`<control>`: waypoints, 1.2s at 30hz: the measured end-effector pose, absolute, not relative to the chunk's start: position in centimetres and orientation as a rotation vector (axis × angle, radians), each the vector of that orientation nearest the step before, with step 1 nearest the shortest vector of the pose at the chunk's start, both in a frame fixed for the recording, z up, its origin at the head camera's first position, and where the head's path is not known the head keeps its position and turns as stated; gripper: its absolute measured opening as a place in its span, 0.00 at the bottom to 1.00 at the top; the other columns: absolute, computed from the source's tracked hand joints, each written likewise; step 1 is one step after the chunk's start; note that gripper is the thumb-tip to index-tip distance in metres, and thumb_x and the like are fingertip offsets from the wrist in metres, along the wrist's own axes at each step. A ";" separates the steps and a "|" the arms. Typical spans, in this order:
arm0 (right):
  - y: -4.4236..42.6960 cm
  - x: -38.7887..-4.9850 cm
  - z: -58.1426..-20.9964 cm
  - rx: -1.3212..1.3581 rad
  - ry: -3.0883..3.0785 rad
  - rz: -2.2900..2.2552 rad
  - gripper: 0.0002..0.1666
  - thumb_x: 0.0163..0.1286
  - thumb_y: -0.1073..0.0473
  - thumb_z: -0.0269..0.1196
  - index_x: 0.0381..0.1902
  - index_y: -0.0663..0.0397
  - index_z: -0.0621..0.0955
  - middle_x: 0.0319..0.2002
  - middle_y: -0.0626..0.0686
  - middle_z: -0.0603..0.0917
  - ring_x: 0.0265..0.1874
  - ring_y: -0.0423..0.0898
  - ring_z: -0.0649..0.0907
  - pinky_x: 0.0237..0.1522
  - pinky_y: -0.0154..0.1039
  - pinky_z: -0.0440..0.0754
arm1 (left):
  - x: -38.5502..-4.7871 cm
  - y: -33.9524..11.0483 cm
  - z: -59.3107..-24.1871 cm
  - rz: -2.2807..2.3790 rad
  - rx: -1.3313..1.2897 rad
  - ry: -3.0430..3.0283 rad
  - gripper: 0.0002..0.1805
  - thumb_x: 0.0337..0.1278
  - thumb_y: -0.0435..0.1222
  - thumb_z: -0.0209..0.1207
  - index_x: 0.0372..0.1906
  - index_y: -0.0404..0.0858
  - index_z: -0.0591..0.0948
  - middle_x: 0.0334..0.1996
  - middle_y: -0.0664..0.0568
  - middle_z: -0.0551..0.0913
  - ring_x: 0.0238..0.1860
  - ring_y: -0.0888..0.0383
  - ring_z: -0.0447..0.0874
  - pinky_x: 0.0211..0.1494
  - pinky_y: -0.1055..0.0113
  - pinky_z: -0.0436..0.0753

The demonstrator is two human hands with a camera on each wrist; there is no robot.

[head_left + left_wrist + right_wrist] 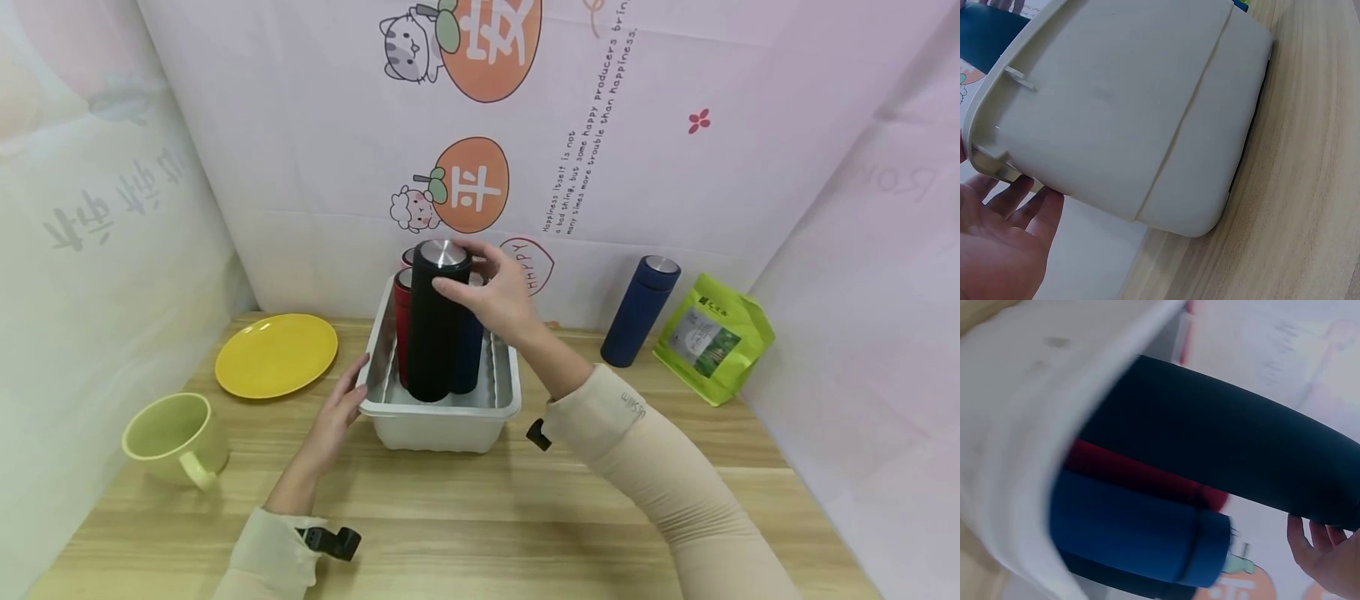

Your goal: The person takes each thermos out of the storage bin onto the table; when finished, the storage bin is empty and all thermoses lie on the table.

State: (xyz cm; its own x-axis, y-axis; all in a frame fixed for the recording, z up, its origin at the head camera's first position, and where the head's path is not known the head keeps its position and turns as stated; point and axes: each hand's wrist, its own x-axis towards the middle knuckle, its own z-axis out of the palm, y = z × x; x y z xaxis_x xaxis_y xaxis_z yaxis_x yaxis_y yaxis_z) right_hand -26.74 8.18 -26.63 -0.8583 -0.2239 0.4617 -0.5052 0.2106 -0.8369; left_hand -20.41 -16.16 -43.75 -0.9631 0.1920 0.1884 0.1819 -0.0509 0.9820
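My right hand [498, 287] grips a tall black thermos bottle [435, 333] near its silver-topped lid. The bottle stands upright with its lower part inside a light grey plastic bin [438, 429]. Behind it in the bin are a red thermos [402, 333], a blue thermos [470, 354] and a partly hidden pink-rimmed one [408, 257]. In the right wrist view, the blue bottle [1135, 525] and red bottle [1141, 472] lie beside the black one [1222, 437]. My left hand [337, 412] holds the bin's left rim, fingers [1044, 219] under the lip.
On the left are a yellow plate [277, 356] and a pale green mug [176, 437]. A blue thermos [640, 312] stands at the back right beside a green packet [712, 337]. A printed cloth [322, 167] hangs behind the wooden table [450, 525].
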 end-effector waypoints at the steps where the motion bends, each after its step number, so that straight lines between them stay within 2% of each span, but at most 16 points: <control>1: 8.4 -26.6 -26.1 0.683 -2.230 1.714 0.32 0.58 0.59 0.73 0.61 0.53 0.77 0.53 0.51 0.78 0.48 0.48 0.78 0.49 0.45 0.79 | -20.4 -16.2 -43.7 2.232 0.427 2.159 0.30 0.78 0.38 0.36 0.77 0.35 0.48 0.77 0.40 0.40 0.75 0.46 0.37 0.71 0.43 0.48; 5: 9.4 -26.3 -23.9 0.661 -2.144 1.805 0.32 0.58 0.62 0.72 0.61 0.56 0.77 0.53 0.53 0.78 0.47 0.49 0.79 0.46 0.44 0.81 | -20.4 -16.1 -43.7 2.240 0.434 2.149 0.30 0.78 0.38 0.36 0.77 0.35 0.48 0.77 0.40 0.39 0.75 0.45 0.37 0.71 0.43 0.48; 11: 11.2 -25.8 -20.9 0.645 -2.070 1.914 0.33 0.59 0.66 0.70 0.63 0.59 0.75 0.55 0.57 0.77 0.49 0.53 0.80 0.49 0.43 0.80 | -20.5 -16.2 -43.7 2.237 0.430 2.154 0.30 0.78 0.39 0.36 0.77 0.36 0.48 0.77 0.40 0.39 0.75 0.46 0.37 0.71 0.44 0.48; 18: 13.7 -25.7 -18.8 0.580 -2.025 1.957 0.31 0.61 0.68 0.68 0.63 0.58 0.75 0.57 0.58 0.75 0.49 0.54 0.79 0.50 0.43 0.80 | -20.4 -16.2 -43.6 2.218 0.429 2.168 0.30 0.78 0.39 0.36 0.77 0.36 0.48 0.77 0.40 0.39 0.75 0.45 0.37 0.71 0.42 0.48; 31: 19.1 -27.2 -18.5 0.318 -2.028 1.897 0.33 0.59 0.63 0.71 0.63 0.53 0.76 0.59 0.56 0.75 0.48 0.51 0.79 0.43 0.36 0.82 | -20.3 -16.0 -43.7 2.246 0.453 2.157 0.30 0.78 0.39 0.36 0.77 0.34 0.48 0.77 0.40 0.39 0.74 0.44 0.38 0.70 0.41 0.48; 36: 21.1 -28.3 -19.6 0.178 -2.094 1.818 0.36 0.59 0.60 0.72 0.66 0.49 0.75 0.62 0.54 0.73 0.53 0.51 0.76 0.52 0.41 0.79 | -20.3 -15.8 -43.7 2.242 0.463 2.165 0.30 0.78 0.38 0.36 0.77 0.34 0.48 0.77 0.39 0.39 0.74 0.43 0.38 0.70 0.41 0.48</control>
State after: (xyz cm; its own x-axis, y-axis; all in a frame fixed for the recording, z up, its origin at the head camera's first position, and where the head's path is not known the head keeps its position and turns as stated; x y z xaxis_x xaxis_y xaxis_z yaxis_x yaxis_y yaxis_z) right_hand -28.27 21.12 -19.60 -0.9269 0.1385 0.3487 -0.3258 0.1638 -0.9311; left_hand -20.31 -15.81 -43.66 -0.9569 0.1951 0.2153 0.2083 -0.0561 0.9765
